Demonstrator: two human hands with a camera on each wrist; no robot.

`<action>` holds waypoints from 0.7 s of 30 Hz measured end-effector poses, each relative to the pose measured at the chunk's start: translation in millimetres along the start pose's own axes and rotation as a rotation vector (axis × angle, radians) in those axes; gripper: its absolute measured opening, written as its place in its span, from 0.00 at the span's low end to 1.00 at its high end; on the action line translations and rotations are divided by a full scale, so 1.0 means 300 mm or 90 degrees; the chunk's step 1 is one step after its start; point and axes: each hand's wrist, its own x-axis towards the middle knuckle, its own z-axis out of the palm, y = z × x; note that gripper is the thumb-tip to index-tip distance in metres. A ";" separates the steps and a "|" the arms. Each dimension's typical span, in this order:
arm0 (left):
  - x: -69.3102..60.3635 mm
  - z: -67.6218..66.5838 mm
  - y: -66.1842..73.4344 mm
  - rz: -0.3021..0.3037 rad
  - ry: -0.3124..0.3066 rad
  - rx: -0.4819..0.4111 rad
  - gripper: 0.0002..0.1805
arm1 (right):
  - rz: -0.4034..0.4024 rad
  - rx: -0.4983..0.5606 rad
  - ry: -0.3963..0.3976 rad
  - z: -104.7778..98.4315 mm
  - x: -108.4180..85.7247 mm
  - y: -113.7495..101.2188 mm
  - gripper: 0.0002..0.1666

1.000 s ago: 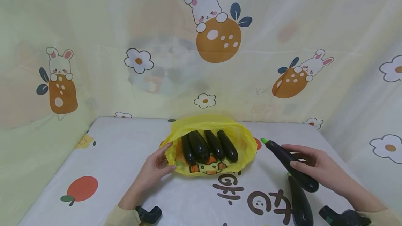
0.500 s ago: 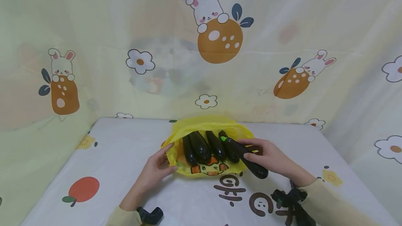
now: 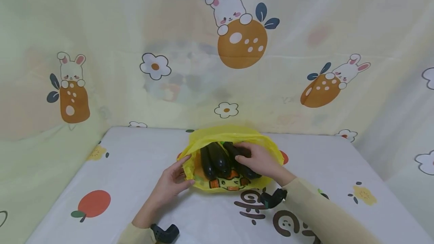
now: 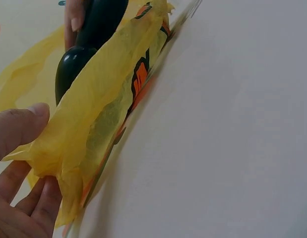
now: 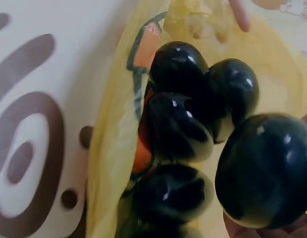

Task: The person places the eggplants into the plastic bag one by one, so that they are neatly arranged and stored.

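Note:
A yellow plastic bag (image 3: pixel 234 133) lies with its mouth towards me, several dark eggplants (image 3: pixel 218 159) side by side inside. My left hand (image 3: pixel 171 182) pinches the bag's left edge; in the left wrist view the thumb (image 4: pixel 29 124) lies on the mouth side, the fingers on the outer side. Inside the mouth, at the right, my right hand (image 3: pixel 261 161) grips one more eggplant (image 5: pixel 267 168) over the others. In the right wrist view its rounded end is close to the camera. The hand covers part of that eggplant in the head view.
A green eggplant tip (image 3: pixel 320 191) peeks out at the edge of the right sleeve (image 3: pixel 322 210), which hides the rest. The table (image 3: pixel 135 153) has a white printed cloth, with a patterned curtain (image 3: pixel 190 93) behind it. Black wrist devices (image 3: pixel 165 233) sit on both wrists.
My right hand has carried the eggplant leftwards from the right side of the table into the bag's mouth. The left hand has kept its hold on the bag's edge.

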 end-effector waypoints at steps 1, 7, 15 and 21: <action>0.000 0.000 0.000 0.000 0.000 -0.002 0.44 | 0.005 -0.006 0.005 0.010 0.013 -0.007 0.28; 0.002 0.001 -0.002 -0.003 0.000 -0.004 0.44 | 0.013 -0.033 0.028 0.058 0.074 -0.033 0.27; 0.005 0.003 0.001 -0.003 0.002 -0.001 0.44 | 0.019 -0.065 0.041 0.091 0.121 -0.044 0.26; 0.003 0.000 0.001 -0.004 0.001 0.002 0.44 | 0.053 -0.078 0.055 0.111 0.144 -0.051 0.25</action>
